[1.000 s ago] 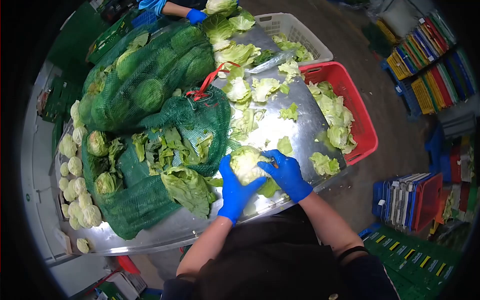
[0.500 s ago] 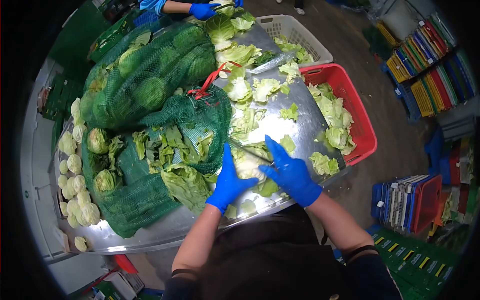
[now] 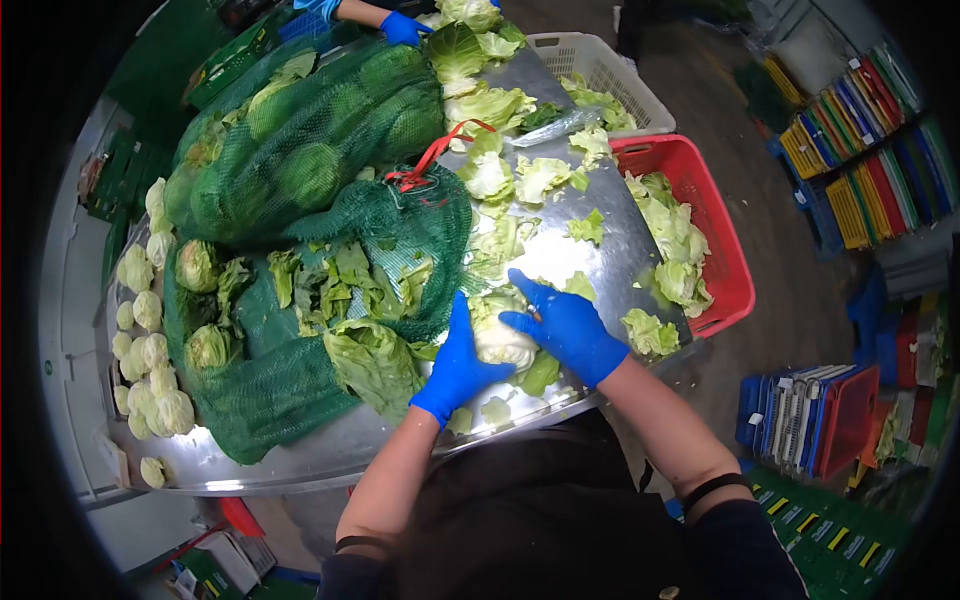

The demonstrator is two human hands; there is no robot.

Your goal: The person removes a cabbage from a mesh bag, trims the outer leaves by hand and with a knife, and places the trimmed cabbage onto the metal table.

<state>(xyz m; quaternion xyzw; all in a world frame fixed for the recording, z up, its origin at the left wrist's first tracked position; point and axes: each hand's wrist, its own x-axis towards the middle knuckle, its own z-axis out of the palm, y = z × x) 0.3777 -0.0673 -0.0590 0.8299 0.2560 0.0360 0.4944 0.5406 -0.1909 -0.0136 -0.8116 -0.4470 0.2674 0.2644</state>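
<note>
A pale, partly trimmed cabbage [image 3: 503,335] lies on the metal table near its front edge. My left hand [image 3: 462,365], in a blue glove, cups its left side with the fingers stretched along it. My right hand [image 3: 570,330], also gloved in blue, rests at its upper right, fingers bent around the handle of a knife [image 3: 537,316]. Only a bit of the knife shows; its blade cannot be made out. A loose green leaf [image 3: 541,375] sticks out beneath the cabbage. Left of my left hand is a leafy cabbage [image 3: 370,368].
Green net sacks [image 3: 310,150] of cabbages cover the table's left half. Several trimmed cabbages [image 3: 150,375] line the far left edge. A red crate [image 3: 725,250] and a white crate [image 3: 640,90] with leaves stand at the right. A co-worker's gloved hand [image 3: 404,29] is at the top.
The knife blade, seen across the cabbage before, is now out of sight. My right hand has shifted slightly left and turned over the cabbage. The view has moved a little.
</note>
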